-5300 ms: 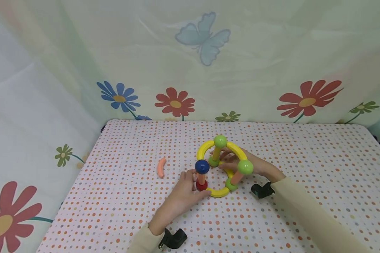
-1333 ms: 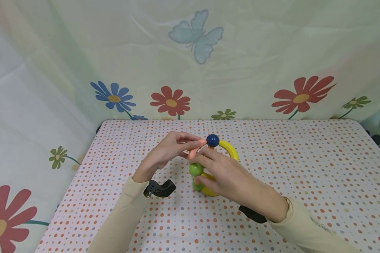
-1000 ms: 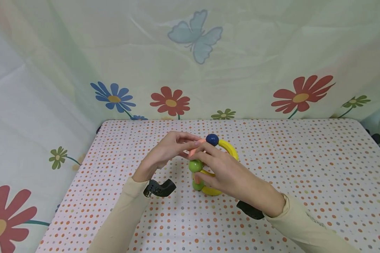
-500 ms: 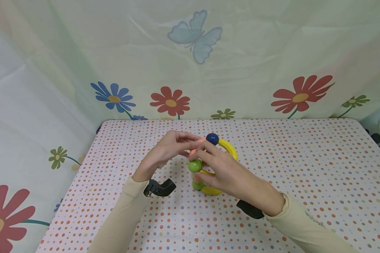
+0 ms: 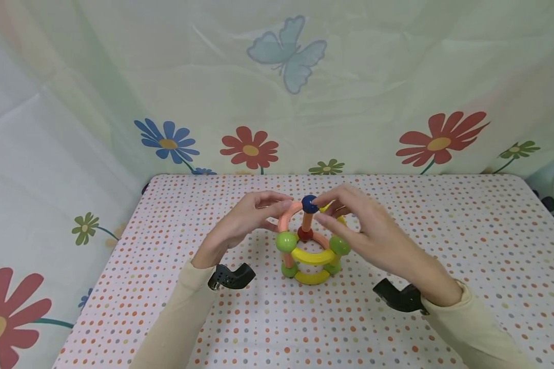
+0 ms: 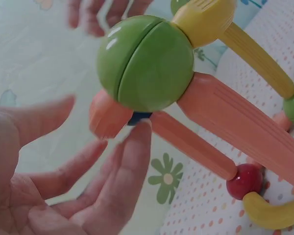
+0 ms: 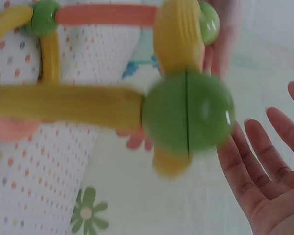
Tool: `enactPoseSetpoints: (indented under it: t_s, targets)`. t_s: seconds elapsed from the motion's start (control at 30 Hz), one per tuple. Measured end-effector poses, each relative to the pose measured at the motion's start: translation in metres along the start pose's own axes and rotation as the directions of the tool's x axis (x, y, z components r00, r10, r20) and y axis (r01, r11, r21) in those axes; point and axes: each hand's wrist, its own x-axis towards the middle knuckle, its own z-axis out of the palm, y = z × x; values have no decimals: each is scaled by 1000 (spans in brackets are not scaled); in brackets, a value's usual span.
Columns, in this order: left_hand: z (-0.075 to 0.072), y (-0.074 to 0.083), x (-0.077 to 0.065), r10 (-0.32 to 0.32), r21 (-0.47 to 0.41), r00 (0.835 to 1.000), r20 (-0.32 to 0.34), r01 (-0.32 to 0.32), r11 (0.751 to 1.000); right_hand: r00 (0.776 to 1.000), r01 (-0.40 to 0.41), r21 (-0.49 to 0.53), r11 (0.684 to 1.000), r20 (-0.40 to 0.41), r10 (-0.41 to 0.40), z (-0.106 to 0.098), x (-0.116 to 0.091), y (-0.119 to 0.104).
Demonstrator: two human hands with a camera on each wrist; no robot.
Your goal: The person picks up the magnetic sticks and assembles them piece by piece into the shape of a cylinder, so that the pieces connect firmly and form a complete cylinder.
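Note:
A two-tier frame of toy balls and sticks stands on the table. Its top ring has a front-left green ball (image 5: 286,242), a right green ball (image 5: 340,245) and a blue ball (image 5: 310,204) at the back. A coral curved stick (image 5: 284,219) bridges the blue ball and front-left green ball; a yellow curved stick (image 5: 313,256) spans the front. Upright sticks lead down to a red ball (image 5: 305,233) and lower green balls. My left hand (image 5: 246,218) rests its fingertips by the coral curved stick, thumb apart in the left wrist view. My right hand (image 5: 376,238) hovers beside the blue ball, fingers spread.
The table (image 5: 203,318) has a white dotted cover. Its back edge meets a hanging cloth (image 5: 364,92) printed with flowers and a butterfly. Black wrist cameras, left (image 5: 233,275) and right (image 5: 400,296), sit low beside the frame.
The coral curved stick, earlier loose on the table, now joins the blue and green balls. The frame has been turned. My right hand has just let go and moved right; my left has barely moved.

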Motion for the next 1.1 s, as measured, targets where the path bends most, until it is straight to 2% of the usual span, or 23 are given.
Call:
enactPoseSetpoints:
  t_s: [0.1,0.17,0.23,0.27,0.3,0.33,0.37,0.43,0.47,0.5,0.53,0.57,0.6,0.63,0.67,0.7,0.77,0.8,0.83,0.87,0.93,1.03,1.1]
  targets:
    - [-1,-4,-7,-10,-13,999,-48,10,1000,996,-51,-13,999,-75,50,-18,-10,14]
    - [-3,-11,-14,9,2,995,-104,-9,1000,992,-79,-28,997,-102,75,-25,-18,27]
    - [-6,-21,-23,83,106,980,-180,-65,992,989,-106,-72,992,-111,97,-30,-28,43]
    - [-8,-28,-27,142,201,965,-218,-98,975,988,-117,-102,988,-113,106,-31,-33,51]
    - [-11,-35,-31,210,312,945,-251,-126,942,986,-131,-125,983,-118,116,-32,-38,59]
    - [-14,-43,-35,287,433,917,-276,-148,889,983,-147,-145,978,-128,129,-34,-43,67]
    - [-18,-51,-38,365,557,885,-289,-154,816,980,-159,-167,973,-147,135,-35,-49,75]
    - [-28,-64,-43,499,760,823,-271,-135,636,968,-190,-194,963,-201,150,-37,-59,91]
    - [-33,-69,-44,543,821,803,-247,-124,558,961,-203,-197,959,-229,157,-39,-64,98]
    - [-37,-73,-45,572,861,788,-228,-112,497,954,-209,-201,957,-256,155,-40,-68,105]
    - [-40,-75,-46,588,887,781,-212,-98,451,949,-212,-211,954,-276,149,-41,-71,110]
    - [-42,-76,-47,595,902,778,-203,-88,423,947,-209,-225,952,-288,140,-42,-74,114]
    - [-43,-76,-48,592,897,779,-209,-88,432,949,-201,-235,951,-289,129,-42,-76,116]
    - [-41,-74,-49,569,870,789,-230,-96,484,952,-191,-243,951,-283,119,-42,-78,116]
    - [-38,-70,-50,538,820,803,-256,-114,560,956,-175,-253,952,-273,103,-42,-79,114]
    - [-34,-65,-50,498,748,821,-279,-138,649,962,-154,-261,953,-259,85,-41,-79,111]
    - [-22,-53,-48,398,534,866,-301,-193,823,972,-137,-245,960,-220,82,-36,-75,99]
    - [-16,-46,-46,340,408,890,-303,-202,891,976,-130,-223,966,-198,86,-33,-71,91]
    - [-10,-40,-43,280,291,915,-289,-194,937,980,-128,-204,971,-178,92,-30,-67,83]
    - [-4,-35,-39,228,199,937,-265,-178,964,983,-131,-175,976,-153,104,-27,-62,75]
    - [7,-25,-30,142,77,967,-213,-129,989,985,-154,-108,982,-98,144,-21,-50,61]
    - [17,-16,-19,64,-7,982,-178,-66,998,981,-193,-24,981,-26,193,-12,-27,46]
    - [21,-12,-14,42,-23,985,-166,-47,999,972,-236,24,971,20,236,-8,-12,39]
